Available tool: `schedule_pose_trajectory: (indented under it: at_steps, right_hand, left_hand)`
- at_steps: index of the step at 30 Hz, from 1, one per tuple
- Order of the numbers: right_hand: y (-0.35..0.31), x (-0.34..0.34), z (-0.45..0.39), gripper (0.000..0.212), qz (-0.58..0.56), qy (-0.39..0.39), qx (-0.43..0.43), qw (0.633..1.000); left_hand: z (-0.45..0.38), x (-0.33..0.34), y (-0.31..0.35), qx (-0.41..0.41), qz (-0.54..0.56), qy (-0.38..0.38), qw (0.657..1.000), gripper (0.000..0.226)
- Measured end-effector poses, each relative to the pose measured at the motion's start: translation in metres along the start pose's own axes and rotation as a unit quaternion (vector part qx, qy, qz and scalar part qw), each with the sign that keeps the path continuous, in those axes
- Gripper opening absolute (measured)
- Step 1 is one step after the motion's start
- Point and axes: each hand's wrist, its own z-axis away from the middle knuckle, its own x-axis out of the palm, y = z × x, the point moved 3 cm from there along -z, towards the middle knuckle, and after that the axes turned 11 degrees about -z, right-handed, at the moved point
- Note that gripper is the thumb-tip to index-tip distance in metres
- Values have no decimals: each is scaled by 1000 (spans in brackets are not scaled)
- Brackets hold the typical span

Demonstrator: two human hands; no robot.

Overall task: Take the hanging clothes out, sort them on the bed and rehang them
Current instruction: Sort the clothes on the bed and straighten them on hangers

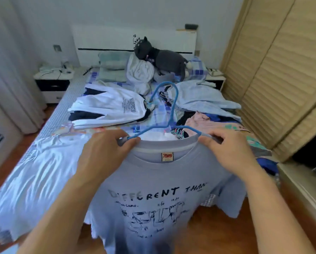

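Note:
A pale blue T-shirt (159, 182) with dark printed lettering hangs in front of me over the foot of the bed. A blue wire hanger (169, 109) sits inside its neck, hook pointing up. My left hand (106, 153) grips the shirt's left shoulder and the hanger arm there. At the other shoulder my right hand (225, 153) pinches the collar edge over the hanger's right end. Sorted clothes lie on the bed (69, 101): a white printed top (113, 105) on a dark pile at left, a light blue garment (199, 98) at right.
A grey plush cat (161, 57) lies on pillows at the headboard. Pink and dark clothes (204, 121) are heaped at the bed's right side. A white sheet (36, 182) covers the near left of the bed. The louvred wardrobe doors (281, 70) stand at right, nightstands flank the bed.

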Motion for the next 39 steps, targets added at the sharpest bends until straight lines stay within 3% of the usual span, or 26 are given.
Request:
schedule_pose_trajectory:
  at_steps: [5,11,17,23,29,33,39]
  right_hand:
    - [16,43,25,22,-24,-97,42,994]
    - [5,48,9,14,-49,-86,32,995]
    - [-7,66,-45,17,-61,-54,12,997]
    - [9,125,-159,18,-34,-51,10,998]
    - [114,254,-306,25,38,-90,101,990]
    - [237,376,-379,39,109,-129,145,975]
    - [419,522,-419,25,203,-196,165,945]
  left_hand:
    - [59,19,-36,-75,2,-61,995,45]
    - [52,13,-44,-72,5,-16,997,41]
    - [-11,11,-60,-39,-13,35,999,44]
    - [-134,48,-101,-21,-13,14,1000,43]
    - [-286,185,-183,-46,28,-93,994,39]
    - [-366,342,-251,-41,-16,-160,986,30]
    - [-409,567,-342,-11,-79,-257,963,25]
